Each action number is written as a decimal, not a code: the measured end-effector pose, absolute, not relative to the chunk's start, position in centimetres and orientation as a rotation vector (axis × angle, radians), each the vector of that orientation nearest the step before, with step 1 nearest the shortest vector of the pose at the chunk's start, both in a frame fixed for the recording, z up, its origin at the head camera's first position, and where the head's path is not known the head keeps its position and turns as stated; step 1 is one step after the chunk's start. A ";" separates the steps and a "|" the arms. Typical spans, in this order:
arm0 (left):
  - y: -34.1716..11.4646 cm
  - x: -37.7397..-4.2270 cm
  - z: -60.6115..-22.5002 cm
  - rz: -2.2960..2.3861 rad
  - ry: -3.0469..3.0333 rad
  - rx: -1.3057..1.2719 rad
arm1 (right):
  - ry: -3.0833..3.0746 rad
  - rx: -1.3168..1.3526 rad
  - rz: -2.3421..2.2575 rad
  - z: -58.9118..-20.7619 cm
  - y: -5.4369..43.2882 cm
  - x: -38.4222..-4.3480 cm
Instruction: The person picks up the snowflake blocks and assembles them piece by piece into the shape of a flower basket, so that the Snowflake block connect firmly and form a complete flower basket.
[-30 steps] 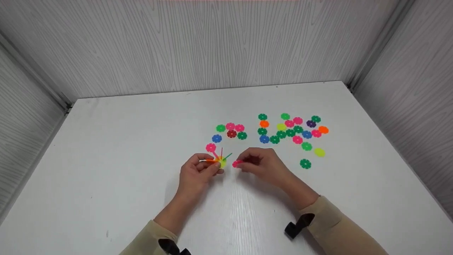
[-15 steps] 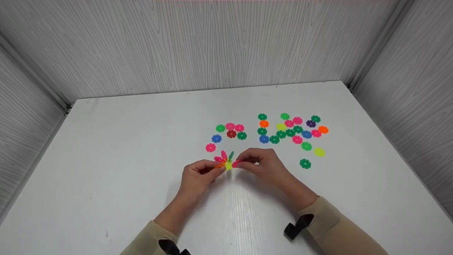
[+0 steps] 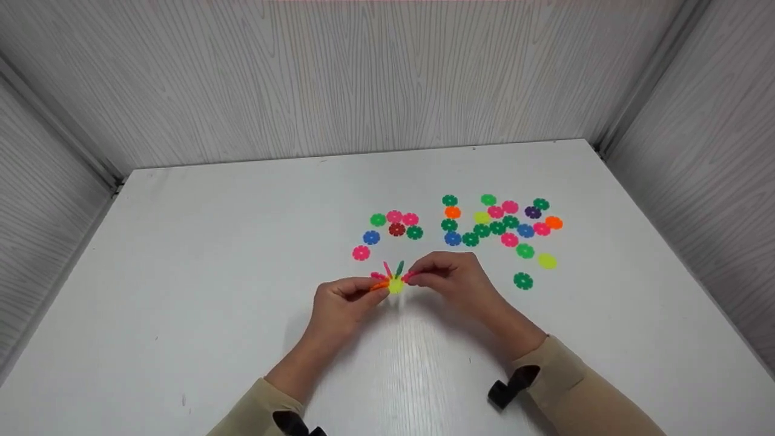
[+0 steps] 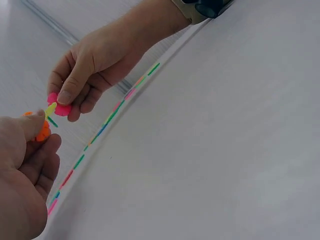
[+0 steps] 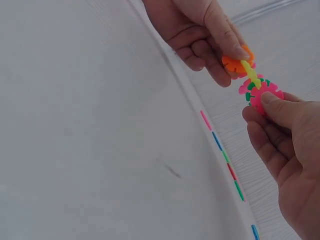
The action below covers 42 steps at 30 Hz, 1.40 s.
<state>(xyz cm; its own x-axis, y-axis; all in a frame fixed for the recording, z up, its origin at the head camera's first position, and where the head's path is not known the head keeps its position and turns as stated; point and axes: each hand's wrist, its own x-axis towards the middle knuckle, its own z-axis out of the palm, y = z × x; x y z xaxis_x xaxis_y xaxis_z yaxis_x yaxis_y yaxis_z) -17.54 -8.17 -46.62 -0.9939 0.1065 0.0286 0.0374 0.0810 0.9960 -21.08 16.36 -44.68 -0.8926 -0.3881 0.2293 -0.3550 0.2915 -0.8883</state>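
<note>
Between the two hands, above the table, is a small cluster of notched plastic snowflake discs. At its middle sits a yellow disc (image 3: pixel 395 285), with a green disc (image 3: pixel 399 269) and pink discs standing out from its far side. My left hand (image 3: pixel 342 309) pinches an orange disc (image 5: pixel 234 65) joined to the yellow one's left side. In my right hand (image 3: pixel 457 281) a pink disc (image 5: pixel 260 96) is pinched between thumb and fingers. This pink disc touches the yellow disc's right edge; whether their slots interlock I cannot tell.
Several loose discs lie flat on the white table (image 3: pixel 212 260). A pink disc (image 3: pixel 361 253) is the closest one beyond the left hand. A green disc (image 3: pixel 523 281) lies right of the right hand. Grey wood-grain panels (image 3: pixel 363 79) stand behind and at both sides.
My left hand has shifted its hold to the orange disc and turned the cluster, bringing it right against the right hand's pink disc. The right hand has barely moved. Loose discs stay put.
</note>
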 end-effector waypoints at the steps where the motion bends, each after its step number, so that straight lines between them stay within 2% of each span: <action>1: -8.2 -17.5 -46.6 2.087 2.275 0.163 | 2.499 -0.717 -1.711 -44.6 16.4 -21.1; 9: -8.2 -17.2 -46.3 2.094 2.269 0.251 | 2.473 -0.767 -1.689 -44.3 16.4 -21.0; 20: -8.3 -17.2 -46.8 2.122 2.297 0.179 | 2.423 -0.723 -1.679 -44.9 17.3 -21.9; 31: -8.5 -17.5 -46.9 2.130 2.333 0.063 | 2.699 -0.282 -1.654 -45.5 24.8 -25.4; 38: -8.3 -17.5 -46.9 2.113 2.307 0.055 | 2.732 -0.122 -1.459 -46.4 25.8 -26.1; 42: -8.2 -17.6 -46.7 2.115 2.308 0.056 | 2.747 -0.123 -1.393 -46.3 25.7 -26.2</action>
